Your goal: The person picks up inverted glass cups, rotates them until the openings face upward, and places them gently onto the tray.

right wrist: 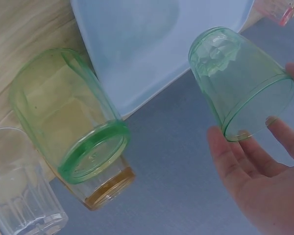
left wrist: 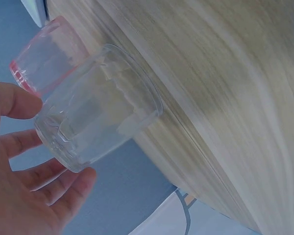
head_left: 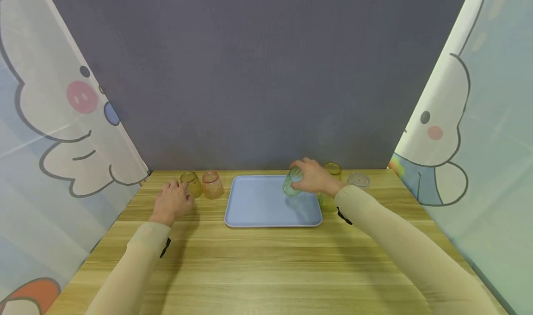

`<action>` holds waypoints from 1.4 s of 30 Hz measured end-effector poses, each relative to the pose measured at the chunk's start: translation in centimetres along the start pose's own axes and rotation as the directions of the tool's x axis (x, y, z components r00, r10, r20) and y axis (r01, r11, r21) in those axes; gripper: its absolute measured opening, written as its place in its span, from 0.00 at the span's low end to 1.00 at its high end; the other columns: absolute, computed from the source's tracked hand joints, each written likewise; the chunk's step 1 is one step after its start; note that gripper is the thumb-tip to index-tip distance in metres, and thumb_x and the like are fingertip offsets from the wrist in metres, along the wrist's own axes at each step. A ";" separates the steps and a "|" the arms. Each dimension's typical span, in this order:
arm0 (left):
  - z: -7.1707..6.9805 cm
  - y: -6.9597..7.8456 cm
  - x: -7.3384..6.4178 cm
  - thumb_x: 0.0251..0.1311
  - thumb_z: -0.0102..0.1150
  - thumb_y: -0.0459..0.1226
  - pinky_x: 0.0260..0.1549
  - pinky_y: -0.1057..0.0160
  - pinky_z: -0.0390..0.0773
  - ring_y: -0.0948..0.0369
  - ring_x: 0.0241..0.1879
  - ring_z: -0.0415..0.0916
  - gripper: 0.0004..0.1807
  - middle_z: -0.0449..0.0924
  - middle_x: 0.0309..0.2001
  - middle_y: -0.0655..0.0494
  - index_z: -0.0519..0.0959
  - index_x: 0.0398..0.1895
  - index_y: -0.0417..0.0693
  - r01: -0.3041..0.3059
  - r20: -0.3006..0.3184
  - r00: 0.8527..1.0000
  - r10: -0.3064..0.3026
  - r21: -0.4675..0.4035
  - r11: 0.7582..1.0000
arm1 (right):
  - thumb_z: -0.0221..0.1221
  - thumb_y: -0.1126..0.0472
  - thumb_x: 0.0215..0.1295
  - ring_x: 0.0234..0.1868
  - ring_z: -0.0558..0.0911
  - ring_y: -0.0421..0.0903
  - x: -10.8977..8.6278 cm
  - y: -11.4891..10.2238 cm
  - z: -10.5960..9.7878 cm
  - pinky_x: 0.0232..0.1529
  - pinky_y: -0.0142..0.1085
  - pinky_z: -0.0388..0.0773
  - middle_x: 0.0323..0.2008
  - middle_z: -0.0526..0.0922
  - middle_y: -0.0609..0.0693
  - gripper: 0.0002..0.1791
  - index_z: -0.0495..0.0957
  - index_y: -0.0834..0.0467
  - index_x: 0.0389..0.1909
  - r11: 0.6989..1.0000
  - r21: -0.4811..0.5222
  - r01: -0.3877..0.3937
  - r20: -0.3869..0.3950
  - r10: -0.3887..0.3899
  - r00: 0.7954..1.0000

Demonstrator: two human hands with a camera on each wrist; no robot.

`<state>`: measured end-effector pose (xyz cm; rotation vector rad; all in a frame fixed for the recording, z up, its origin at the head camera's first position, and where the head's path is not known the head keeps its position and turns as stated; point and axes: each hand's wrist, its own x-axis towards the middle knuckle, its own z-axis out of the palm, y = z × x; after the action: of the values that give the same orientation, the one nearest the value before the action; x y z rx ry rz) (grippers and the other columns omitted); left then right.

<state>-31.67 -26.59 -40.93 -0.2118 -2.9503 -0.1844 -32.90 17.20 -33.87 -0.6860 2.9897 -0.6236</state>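
My right hand point(head_left: 312, 176) holds a green tumbler point(right wrist: 235, 73) near its rim, fingers on one side and thumb on the other. That tumbler is tilted over the right part of a pale blue tray point(head_left: 266, 208), its faceted base toward the tray. At the left, my left hand point(left wrist: 34, 176) spreads its fingers and thumb around the base end of a clear tumbler point(left wrist: 98, 112), which stands upside down on the table. The fingertips are right at its base edge. A pink-rimmed tumbler point(head_left: 213, 186) and an amber one point(head_left: 190, 184) stand close by.
Right of the tray are another green tumbler point(right wrist: 63, 112), an amber tumbler point(head_left: 333, 169) behind it and a clear tumbler point(head_left: 359, 181). A grey panel point(head_left: 266, 74) rises behind the wooden table point(head_left: 250, 264). Printed curtains hang at both sides.
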 end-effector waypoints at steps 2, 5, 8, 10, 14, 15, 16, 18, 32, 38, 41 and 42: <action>-0.1 0.0 0.0 0.69 0.48 0.39 0.52 0.28 0.70 0.28 0.63 0.60 0.30 0.66 0.60 0.24 0.67 0.69 0.29 -0.005 0.000 1.000 0.005 -0.008 1.000 | 0.64 0.50 0.61 0.66 0.68 0.66 0.2 0.0 0.0 0.62 0.61 0.70 0.64 0.71 0.65 0.36 0.72 0.60 0.68 1.000 -0.003 -0.005 0.003 0.005 1.000; -0.2 0.0 0.1 0.69 0.48 0.38 0.59 0.30 0.65 0.27 0.63 0.59 0.29 0.66 0.60 0.22 0.68 0.68 0.28 -0.026 -0.003 1.000 0.026 -0.018 1.000 | 0.63 0.50 0.61 0.66 0.68 0.65 0.6 0.2 0.1 0.61 0.61 0.70 0.64 0.71 0.65 0.36 0.71 0.60 0.69 1.000 -0.015 -0.016 0.008 0.016 1.000; -0.3 0.1 0.2 0.69 0.48 0.37 0.64 0.32 0.61 0.27 0.63 0.60 0.28 0.66 0.60 0.20 0.69 0.67 0.26 -0.046 -0.012 0.999 0.046 -0.022 0.999 | 0.63 0.50 0.62 0.66 0.68 0.64 0.9 0.4 0.3 0.60 0.60 0.71 0.64 0.70 0.64 0.36 0.70 0.59 0.70 0.999 -0.026 -0.028 0.017 0.029 0.999; -0.3 0.1 0.2 0.68 0.49 0.37 0.64 0.32 0.60 0.26 0.63 0.60 0.28 0.67 0.60 0.20 0.69 0.66 0.26 -0.053 -0.021 0.998 0.052 -0.019 0.998 | 0.63 0.50 0.63 0.65 0.69 0.64 1.1 0.4 0.4 0.59 0.59 0.72 0.64 0.70 0.64 0.36 0.70 0.59 0.70 0.999 -0.036 -0.027 0.022 0.028 0.999; -0.2 0.0 0.1 0.68 0.48 0.37 0.65 0.33 0.59 0.28 0.62 0.61 0.27 0.68 0.59 0.22 0.70 0.65 0.26 -0.056 -0.033 0.998 0.055 -0.020 0.998 | 0.63 0.50 0.63 0.65 0.68 0.64 1.3 0.5 0.6 0.58 0.59 0.73 0.65 0.70 0.63 0.35 0.71 0.57 0.70 0.998 -0.051 -0.029 0.026 0.030 0.999; -0.2 0.0 0.0 0.69 0.47 0.37 0.65 0.33 0.59 0.28 0.62 0.62 0.27 0.69 0.59 0.22 0.70 0.65 0.26 -0.060 -0.036 0.998 0.059 -0.020 0.998 | 0.62 0.50 0.63 0.66 0.68 0.64 1.3 0.5 0.6 0.57 0.59 0.73 0.65 0.69 0.63 0.35 0.70 0.57 0.70 0.998 -0.055 -0.029 0.026 0.031 0.999; -0.1 -0.1 0.0 0.69 0.47 0.37 0.66 0.33 0.58 0.29 0.62 0.62 0.27 0.69 0.59 0.23 0.70 0.65 0.26 -0.064 -0.039 0.997 0.064 -0.016 0.998 | 0.62 0.51 0.63 0.66 0.68 0.64 1.3 0.6 0.7 0.57 0.59 0.73 0.65 0.69 0.62 0.34 0.70 0.57 0.70 0.998 -0.059 -0.031 0.025 0.033 0.999; -0.1 -0.2 -0.1 0.69 0.46 0.37 0.67 0.34 0.56 0.31 0.62 0.63 0.27 0.70 0.58 0.24 0.70 0.64 0.26 -0.074 -0.047 0.996 0.074 -0.011 0.997 | 0.61 0.51 0.63 0.66 0.67 0.63 1.4 0.8 0.8 0.56 0.58 0.73 0.65 0.69 0.62 0.35 0.70 0.57 0.70 0.997 -0.075 -0.036 0.021 0.038 0.999; 0.1 -0.3 0.2 0.67 0.52 0.37 0.63 0.34 0.62 0.29 0.59 0.65 0.26 0.72 0.56 0.26 0.73 0.63 0.28 -0.081 -0.062 0.995 0.080 -0.001 0.997 | 0.61 0.51 0.61 0.62 0.69 0.61 2.4 2.4 1.3 0.52 0.57 0.76 0.62 0.71 0.62 0.33 0.73 0.57 0.67 0.984 -0.173 -0.049 -0.036 0.044 0.998; 0.1 -0.3 0.2 0.67 0.52 0.37 0.61 0.33 0.64 0.28 0.59 0.64 0.26 0.70 0.57 0.24 0.72 0.64 0.29 -0.069 -0.054 0.996 0.068 -0.017 0.997 | 0.61 0.52 0.60 0.62 0.69 0.60 2.9 2.6 1.1 0.53 0.57 0.75 0.61 0.72 0.62 0.34 0.73 0.58 0.67 0.982 -0.184 -0.050 -0.048 0.042 0.998; 0.1 -0.3 0.2 0.68 0.51 0.38 0.58 0.32 0.66 0.27 0.58 0.65 0.26 0.70 0.57 0.24 0.72 0.64 0.29 -0.061 -0.049 0.997 0.060 -0.032 0.998 | 0.60 0.52 0.60 0.62 0.68 0.60 3.1 2.7 1.1 0.54 0.57 0.75 0.62 0.71 0.62 0.34 0.72 0.58 0.68 0.980 -0.191 -0.056 -0.043 0.049 0.998; 0.1 -0.3 0.2 0.68 0.51 0.38 0.58 0.31 0.66 0.27 0.57 0.65 0.26 0.69 0.56 0.24 0.72 0.64 0.29 -0.057 -0.046 0.997 0.055 -0.037 0.998 | 0.61 0.52 0.60 0.62 0.68 0.60 3.1 2.7 1.1 0.54 0.57 0.75 0.62 0.71 0.62 0.34 0.72 0.58 0.68 0.980 -0.189 -0.059 -0.042 0.052 0.998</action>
<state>-31.92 -26.83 -40.98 -0.2915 -2.8937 -0.2356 -36.72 17.70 -35.69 -0.6018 3.1189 -0.3551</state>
